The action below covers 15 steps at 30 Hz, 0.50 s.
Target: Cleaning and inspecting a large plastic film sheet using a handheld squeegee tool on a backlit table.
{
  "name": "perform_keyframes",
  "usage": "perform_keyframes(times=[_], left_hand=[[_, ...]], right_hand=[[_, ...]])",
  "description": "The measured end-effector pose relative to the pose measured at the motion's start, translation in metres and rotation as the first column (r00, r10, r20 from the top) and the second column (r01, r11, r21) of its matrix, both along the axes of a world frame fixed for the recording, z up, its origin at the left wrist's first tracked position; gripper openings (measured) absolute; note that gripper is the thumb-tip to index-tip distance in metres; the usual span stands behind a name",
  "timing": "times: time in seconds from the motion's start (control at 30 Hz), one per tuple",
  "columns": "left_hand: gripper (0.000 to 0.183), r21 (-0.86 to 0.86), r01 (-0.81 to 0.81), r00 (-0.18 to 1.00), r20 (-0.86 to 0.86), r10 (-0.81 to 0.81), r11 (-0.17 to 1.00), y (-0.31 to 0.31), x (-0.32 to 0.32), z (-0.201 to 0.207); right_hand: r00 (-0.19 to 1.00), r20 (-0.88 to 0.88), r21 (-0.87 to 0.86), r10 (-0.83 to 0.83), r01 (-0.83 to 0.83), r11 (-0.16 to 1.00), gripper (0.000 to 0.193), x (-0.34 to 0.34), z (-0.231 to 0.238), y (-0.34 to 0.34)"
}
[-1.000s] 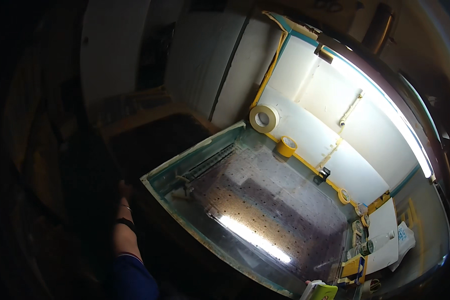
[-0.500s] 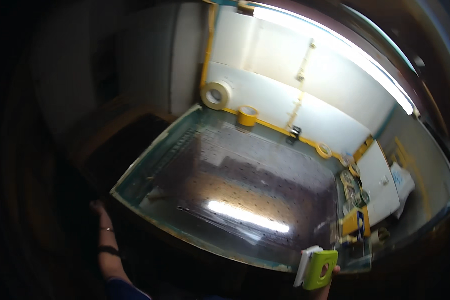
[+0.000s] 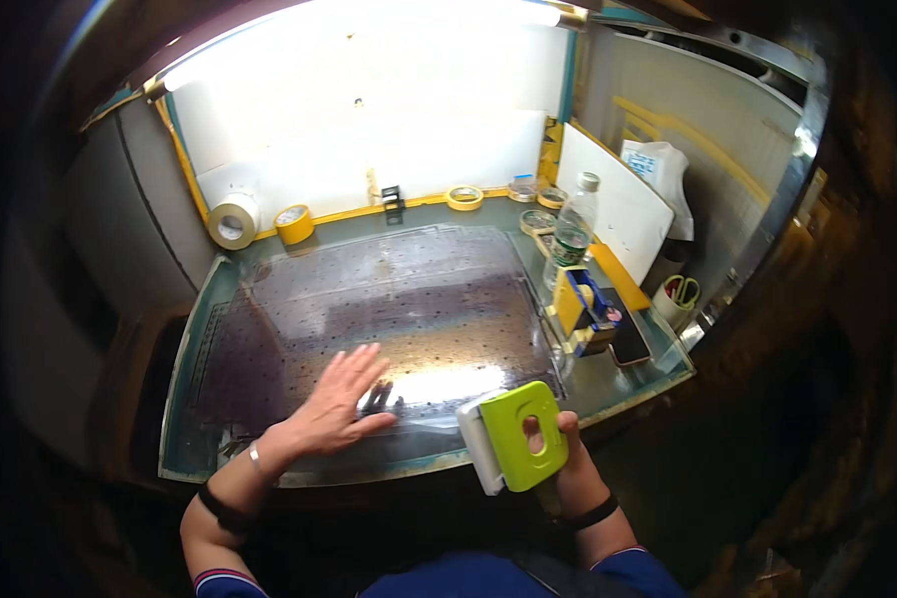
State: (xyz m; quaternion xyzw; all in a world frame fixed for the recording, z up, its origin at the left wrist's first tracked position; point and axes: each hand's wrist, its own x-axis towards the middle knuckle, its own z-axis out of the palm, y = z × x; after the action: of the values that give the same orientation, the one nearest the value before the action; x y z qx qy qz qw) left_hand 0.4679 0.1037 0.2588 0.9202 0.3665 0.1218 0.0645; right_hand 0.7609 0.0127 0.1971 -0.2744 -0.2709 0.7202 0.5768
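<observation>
My left hand (image 3: 337, 402) lies flat with fingers spread on the shiny perforated work surface (image 3: 389, 299), near its front edge. My right hand (image 3: 558, 458) grips a lime-green and white hand tool (image 3: 513, 437), fingers through the hole of its handle, held just at the front edge of the table, right of the left hand. Both wrists wear dark bands.
Rolls of tape stand along the back wall: a large pale roll (image 3: 232, 221), a yellow roll (image 3: 294, 224), another roll (image 3: 464, 197). At the right are a clear plastic bottle (image 3: 573, 234), a yellow-blue dispenser (image 3: 583, 307), a white board (image 3: 623, 214) and a cup with scissors (image 3: 676, 297).
The view has swung to face the table squarely. My left hand has come up from beside the table onto its surface. The green tool in my right hand is now fully in view.
</observation>
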Motion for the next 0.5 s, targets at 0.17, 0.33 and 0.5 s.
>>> perform_keyframes(times=[0.17,0.33,0.5], left_hand=[[0.072,-0.042,-0.054,0.980,-0.196,0.045,0.998,0.018,0.034,-0.034],[0.066,-0.013,-0.188,0.958,-0.222,0.180,0.982,-0.029,-0.002,-0.040],[0.070,-0.101,-0.221,0.952,-0.239,0.191,0.970,-0.096,-0.026,-0.027]], right_hand=[[0.913,-0.267,0.148,0.310,-0.279,0.949,0.066,0.012,-0.009,0.020],[0.674,-0.514,0.462,0.531,-0.304,0.833,0.083,0.040,-0.010,0.024],[0.715,-0.641,0.288,0.278,-0.112,0.951,0.085,0.062,-0.013,0.023]])
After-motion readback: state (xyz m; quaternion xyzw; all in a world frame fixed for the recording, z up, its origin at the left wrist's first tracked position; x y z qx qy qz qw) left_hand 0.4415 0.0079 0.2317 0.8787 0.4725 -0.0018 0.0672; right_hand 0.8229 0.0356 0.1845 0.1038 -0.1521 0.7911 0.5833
